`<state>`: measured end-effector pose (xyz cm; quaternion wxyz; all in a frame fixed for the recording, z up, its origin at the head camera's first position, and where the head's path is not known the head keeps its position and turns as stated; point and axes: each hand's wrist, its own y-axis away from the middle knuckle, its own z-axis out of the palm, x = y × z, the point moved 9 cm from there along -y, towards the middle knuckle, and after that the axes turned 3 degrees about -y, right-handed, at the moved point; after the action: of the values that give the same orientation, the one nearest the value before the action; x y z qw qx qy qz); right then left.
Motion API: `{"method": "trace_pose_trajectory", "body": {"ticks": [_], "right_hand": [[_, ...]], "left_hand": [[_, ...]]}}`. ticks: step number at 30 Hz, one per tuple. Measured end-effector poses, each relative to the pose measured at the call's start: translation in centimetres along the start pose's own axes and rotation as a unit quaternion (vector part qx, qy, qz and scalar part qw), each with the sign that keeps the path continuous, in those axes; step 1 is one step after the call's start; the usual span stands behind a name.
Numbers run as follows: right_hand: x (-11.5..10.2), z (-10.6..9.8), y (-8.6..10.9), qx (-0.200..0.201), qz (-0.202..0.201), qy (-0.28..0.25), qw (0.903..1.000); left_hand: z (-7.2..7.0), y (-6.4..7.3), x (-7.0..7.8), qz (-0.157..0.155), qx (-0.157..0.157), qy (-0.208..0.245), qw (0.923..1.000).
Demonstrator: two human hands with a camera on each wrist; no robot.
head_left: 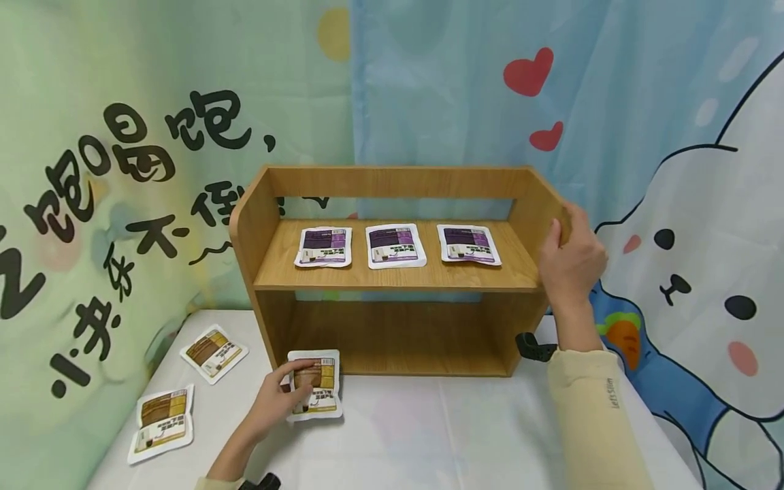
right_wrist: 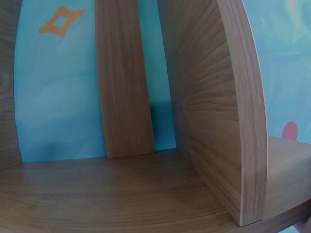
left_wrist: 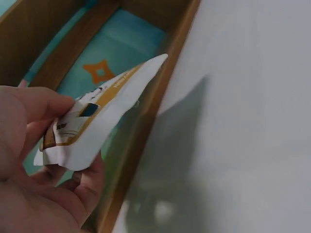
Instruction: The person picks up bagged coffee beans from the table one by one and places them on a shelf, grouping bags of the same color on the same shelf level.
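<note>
My left hand [head_left: 278, 398] pinches a white pouch with a brown-and-yellow label [head_left: 322, 401] between thumb and fingers, in front of the shelf's lower left corner. In the left wrist view the pouch [left_wrist: 92, 121] is tilted, above the white tabletop and near the shelf's front edge. My right hand [head_left: 572, 255] grips the right side panel of the two-tier wooden shelf [head_left: 392, 289], thumb on the inner face. Its far-side fingers are hidden. On the upper board lie three purple-labelled pouches, the left one [head_left: 324, 247], the middle one [head_left: 395, 246] and the right one [head_left: 469, 244].
Two more brown-labelled pouches lie on the table left of the shelf, one farther back [head_left: 214, 354] and one nearer [head_left: 162, 423]. A printed curtain [head_left: 429, 82] hangs behind the shelf. White cloth covers the table [head_left: 429, 435].
</note>
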<state>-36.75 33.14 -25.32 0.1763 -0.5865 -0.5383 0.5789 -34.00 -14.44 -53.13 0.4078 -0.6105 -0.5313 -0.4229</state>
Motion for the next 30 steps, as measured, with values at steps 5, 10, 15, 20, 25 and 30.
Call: {"method": "trace_pose_trajectory", "body": {"ticks": [5, 10, 15, 20, 25, 30], "right_hand": [[0.1, 0.0, 0.0, 0.003, -0.001, 0.001, 1.0000], [0.1, -0.1, -0.1, 0.003, -0.004, 0.003, 1.0000], [0.2, -0.1, 0.0, 0.001, -0.003, 0.001, 1.0000], [0.1, 0.0, 0.0, 0.001, -0.005, -0.007, 1.0000], [0.2, -0.1, 0.0, 0.005, -0.005, -0.007, 1.0000], [0.3, -0.2, 0.0, -0.001, -0.005, -0.003, 1.0000]], "left_hand": [[0.8, -3.2, 1.1, 0.012, 0.005, -0.002, 0.9999], [1.1, -6.1, 1.3, 0.001, 0.019, 0.010, 0.9998], [1.2, -8.2, 1.2, -0.016, 0.039, 0.030, 0.9987], [1.5, -9.8, 1.2, -0.017, 0.044, -0.010, 0.9988], [1.8, -10.8, 1.1, -0.016, 0.033, -0.023, 0.9991], [1.7, -11.3, 0.1, -0.028, 0.032, -0.022, 0.9989]]}}
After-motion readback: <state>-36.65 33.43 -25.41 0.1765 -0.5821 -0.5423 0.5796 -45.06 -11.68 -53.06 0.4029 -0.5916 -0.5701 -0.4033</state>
